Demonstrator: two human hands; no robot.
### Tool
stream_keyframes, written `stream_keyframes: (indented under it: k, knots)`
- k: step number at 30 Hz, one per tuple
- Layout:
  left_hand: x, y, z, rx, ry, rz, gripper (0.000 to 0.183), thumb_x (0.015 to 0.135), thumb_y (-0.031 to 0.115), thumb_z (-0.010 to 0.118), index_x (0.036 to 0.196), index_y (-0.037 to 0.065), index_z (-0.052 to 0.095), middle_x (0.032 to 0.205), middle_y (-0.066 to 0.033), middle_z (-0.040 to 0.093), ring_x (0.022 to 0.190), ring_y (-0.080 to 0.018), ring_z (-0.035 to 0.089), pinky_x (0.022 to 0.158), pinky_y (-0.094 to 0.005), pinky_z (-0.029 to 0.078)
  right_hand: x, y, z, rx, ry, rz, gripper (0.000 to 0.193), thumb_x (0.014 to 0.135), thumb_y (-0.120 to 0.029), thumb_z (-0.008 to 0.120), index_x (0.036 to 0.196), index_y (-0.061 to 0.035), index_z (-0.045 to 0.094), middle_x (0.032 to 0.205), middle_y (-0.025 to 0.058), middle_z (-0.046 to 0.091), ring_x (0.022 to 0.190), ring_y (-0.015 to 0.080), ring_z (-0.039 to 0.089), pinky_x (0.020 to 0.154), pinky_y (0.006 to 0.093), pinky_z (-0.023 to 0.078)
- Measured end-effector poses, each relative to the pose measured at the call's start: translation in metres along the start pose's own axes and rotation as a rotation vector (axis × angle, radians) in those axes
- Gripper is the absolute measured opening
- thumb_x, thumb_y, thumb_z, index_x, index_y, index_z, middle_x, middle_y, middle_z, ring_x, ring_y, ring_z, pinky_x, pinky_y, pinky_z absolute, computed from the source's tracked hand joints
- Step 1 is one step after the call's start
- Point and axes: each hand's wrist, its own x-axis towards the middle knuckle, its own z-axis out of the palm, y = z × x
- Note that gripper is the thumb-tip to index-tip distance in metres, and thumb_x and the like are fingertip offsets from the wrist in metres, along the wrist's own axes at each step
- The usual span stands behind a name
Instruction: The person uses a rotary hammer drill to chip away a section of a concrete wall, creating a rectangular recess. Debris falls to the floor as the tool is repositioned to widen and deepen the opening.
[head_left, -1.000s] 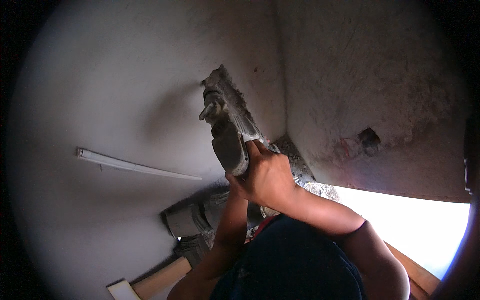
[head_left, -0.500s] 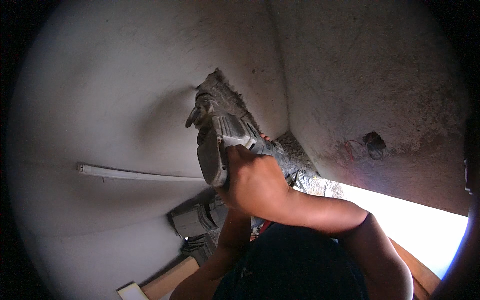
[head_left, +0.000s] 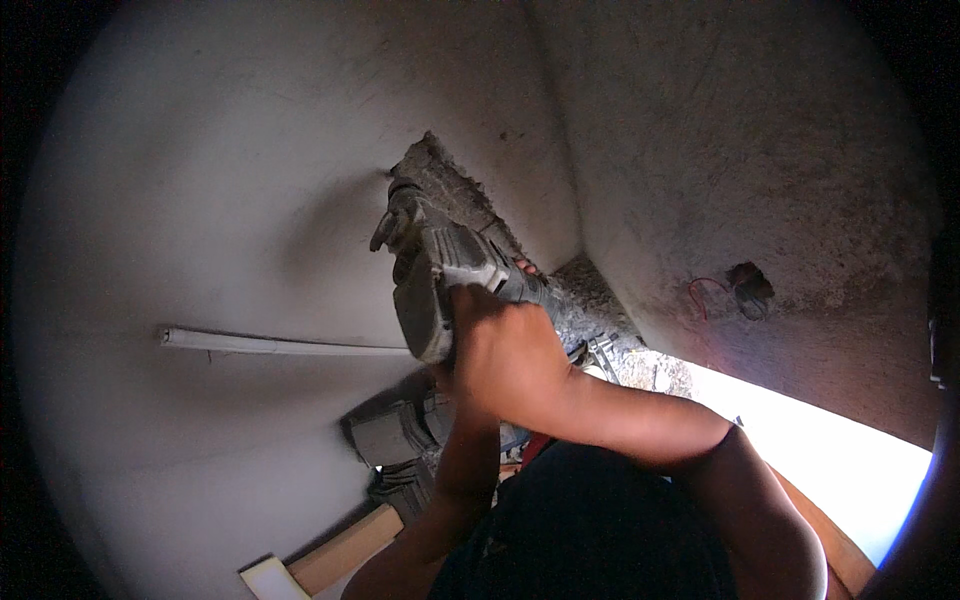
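Observation:
A dusty grey rotary hammer (head_left: 462, 252) is held up against the pale wall, its front end close to a rough chiselled groove (head_left: 455, 185). My right hand (head_left: 505, 345) is wrapped round its rear handle, with the forearm crossing from the lower right. From below, my left forearm passes behind the right hand. Only a few fingertips of my left hand (head_left: 525, 267) show, curled over the far side of the tool's body; the rest is hidden. The bit's tip cannot be made out clearly.
A white conduit strip (head_left: 290, 345) runs along the left wall. Stacked grey pieces (head_left: 390, 440) and a wooden board (head_left: 345, 550) lie below. Rubble (head_left: 595, 300) fills the corner. In the right wall, a hole (head_left: 750, 287) has a red wire beside it.
The view has shifted slightly. Both hands keep their hold on the rotary hammer, which stays in nearly the same place at the groove.

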Motion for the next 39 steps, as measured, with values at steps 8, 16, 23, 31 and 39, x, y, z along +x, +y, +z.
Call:
stream_keyframes:
  k: [8, 16, 23, 31, 39]
  knots:
    - [0.078, 0.031, 0.043, -0.003, -0.118, 0.072, 0.059, 0.091, 0.038, 0.077, 0.131, -0.002, 0.06, 0.127, -0.0124, 0.069, 0.113, -0.0236, 0.066, 0.1, -0.0414, 0.053, -0.001, 0.046, -0.007, 0.245, 0.057, 0.179, 0.05, 0.077, -0.027, 0.08, 0.113, 0.0045, 0.068, 0.098, 0.0255, 0.074, 0.089, 0.0415, 0.075, 0.078, 0.0441, 0.06]
    - [0.065, 0.062, 0.08, 0.057, -0.26, -0.168, 0.071, 0.076, 0.03, 0.091, 0.131, -0.001, 0.06, 0.127, -0.0128, 0.069, 0.117, -0.0236, 0.066, 0.101, -0.0405, 0.051, -0.053, 0.099, -0.022, 0.59, 0.347, 0.129, 0.048, 0.075, -0.017, 0.079, 0.115, 0.0066, 0.067, 0.094, 0.0323, 0.071, 0.099, 0.0467, 0.07, 0.084, 0.0457, 0.057]
    - [0.055, 0.05, 0.071, 0.341, -0.366, 0.096, 0.079, 0.079, 0.034, 0.091, 0.138, 0.0, 0.052, 0.133, -0.0112, 0.065, 0.121, -0.0239, 0.063, 0.104, -0.0397, 0.05, -0.074, 0.094, -0.028, 0.579, 0.345, 0.133, 0.04, 0.076, -0.013, 0.077, 0.109, 0.0075, 0.067, 0.089, 0.0238, 0.074, 0.087, 0.0268, 0.075, 0.081, 0.0396, 0.057]
    - [0.066, 0.016, 0.057, 0.04, -0.345, 0.067, 0.073, 0.089, 0.037, 0.083, 0.143, 0.0, 0.049, 0.139, -0.0108, 0.062, 0.123, -0.023, 0.062, 0.105, -0.0395, 0.05, -0.059, 0.082, -0.034, 0.544, 0.332, 0.11, 0.047, 0.075, -0.016, 0.079, 0.11, 0.0112, 0.065, 0.09, 0.0296, 0.072, 0.093, 0.039, 0.076, 0.08, 0.0411, 0.059]
    - [0.054, -0.03, 0.041, 0.064, -0.443, 0.062, 0.073, 0.088, 0.035, 0.084, 0.142, 0.0, 0.05, 0.137, -0.011, 0.063, 0.122, -0.0232, 0.062, 0.105, -0.0397, 0.05, -0.055, 0.07, -0.018, 0.358, 0.181, 0.115, 0.067, 0.07, -0.028, 0.085, 0.119, 0.0082, 0.059, 0.096, 0.0276, 0.068, 0.089, 0.0444, 0.071, 0.076, 0.0474, 0.059]
